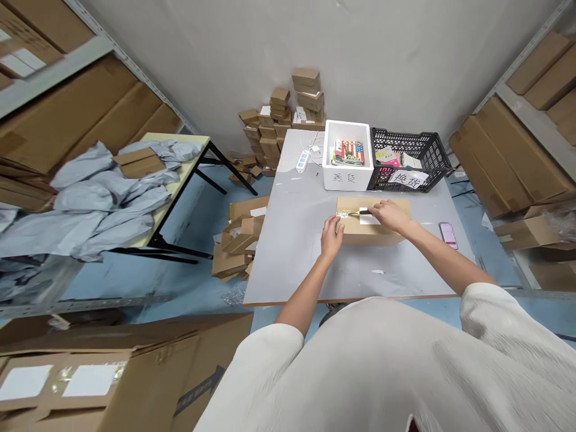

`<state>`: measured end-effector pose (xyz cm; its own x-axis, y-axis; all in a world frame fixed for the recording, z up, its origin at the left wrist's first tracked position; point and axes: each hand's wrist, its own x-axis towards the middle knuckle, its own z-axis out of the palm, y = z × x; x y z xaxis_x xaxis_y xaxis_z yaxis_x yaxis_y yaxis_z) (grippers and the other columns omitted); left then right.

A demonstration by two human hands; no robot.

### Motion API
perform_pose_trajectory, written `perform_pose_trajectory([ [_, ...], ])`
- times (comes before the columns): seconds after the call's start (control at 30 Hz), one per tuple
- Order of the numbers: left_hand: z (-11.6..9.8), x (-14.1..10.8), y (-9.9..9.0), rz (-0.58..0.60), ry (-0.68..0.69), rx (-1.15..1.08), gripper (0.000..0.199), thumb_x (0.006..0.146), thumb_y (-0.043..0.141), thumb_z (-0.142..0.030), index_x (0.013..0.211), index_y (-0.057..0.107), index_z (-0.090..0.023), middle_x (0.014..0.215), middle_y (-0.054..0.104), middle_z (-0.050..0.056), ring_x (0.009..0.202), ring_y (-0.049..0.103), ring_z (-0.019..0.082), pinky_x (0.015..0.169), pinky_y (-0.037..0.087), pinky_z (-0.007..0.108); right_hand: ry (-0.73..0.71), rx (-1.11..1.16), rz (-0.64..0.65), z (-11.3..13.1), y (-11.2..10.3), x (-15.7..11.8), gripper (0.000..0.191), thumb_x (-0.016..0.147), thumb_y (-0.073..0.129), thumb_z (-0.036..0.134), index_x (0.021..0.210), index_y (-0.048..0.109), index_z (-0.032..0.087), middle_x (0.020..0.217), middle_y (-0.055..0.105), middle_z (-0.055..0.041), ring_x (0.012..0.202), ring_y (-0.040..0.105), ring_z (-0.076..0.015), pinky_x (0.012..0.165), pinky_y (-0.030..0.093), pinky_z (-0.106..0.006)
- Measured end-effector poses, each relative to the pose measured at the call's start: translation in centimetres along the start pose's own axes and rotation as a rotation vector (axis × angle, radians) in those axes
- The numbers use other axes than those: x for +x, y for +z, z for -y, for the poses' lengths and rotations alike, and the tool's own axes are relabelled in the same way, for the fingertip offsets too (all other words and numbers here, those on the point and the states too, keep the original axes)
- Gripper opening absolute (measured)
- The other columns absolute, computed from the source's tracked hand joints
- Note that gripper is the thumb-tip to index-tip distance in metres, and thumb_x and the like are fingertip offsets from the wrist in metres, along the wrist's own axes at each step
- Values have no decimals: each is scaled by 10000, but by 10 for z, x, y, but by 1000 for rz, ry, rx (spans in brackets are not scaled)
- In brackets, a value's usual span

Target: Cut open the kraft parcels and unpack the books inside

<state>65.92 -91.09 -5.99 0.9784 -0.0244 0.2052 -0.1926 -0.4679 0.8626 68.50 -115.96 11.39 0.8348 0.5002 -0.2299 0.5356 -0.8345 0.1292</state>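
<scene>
A closed cardboard box [373, 239] lies on the grey table in front of me, with a white label [369, 217] and clear tape on its top. My right hand [389, 215] is closed round the dark handle of a box cutter [362, 212], which has a yellow part near the blade. Its thin blade points left and lies at the tape near the box's left end. At that same end, my left hand [332, 237] grips the box's left edge with bent fingers. Whether the blade has gone through the tape is too small to tell.
Behind the box stand a white foam bin [346, 177] with books and a black crate [407, 177] with books. A phone [448, 235] lies right, a power strip [303, 161] back left. Cartons [238, 240] crowd the floor; grey parcels [103, 198] cover a side table.
</scene>
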Motion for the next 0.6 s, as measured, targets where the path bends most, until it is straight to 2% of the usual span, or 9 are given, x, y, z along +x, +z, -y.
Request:
perform_pose_trajectory([
  [0.33, -2, 0, 0, -1, -1, 40, 413, 1137, 479, -461, 1447, 658, -256, 1574, 605, 158, 1505, 570, 308, 1252, 496, 491, 35, 2, -13, -23, 19, -17, 335, 1124, 452, 153, 1289, 744, 146, 1167, 797, -186, 1059, 655, -302, 848, 335, -374],
  [0.6, -12, 1, 6, -28, -3, 138, 371, 1104, 483, -377, 1394, 697, -289, 1604, 582, 163, 1528, 519, 368, 1281, 412, 622, 51, 22, -19, -38, 25, -28, 341, 1099, 481, 148, 1296, 759, 149, 1150, 801, -195, 1056, 661, -312, 865, 350, -378],
])
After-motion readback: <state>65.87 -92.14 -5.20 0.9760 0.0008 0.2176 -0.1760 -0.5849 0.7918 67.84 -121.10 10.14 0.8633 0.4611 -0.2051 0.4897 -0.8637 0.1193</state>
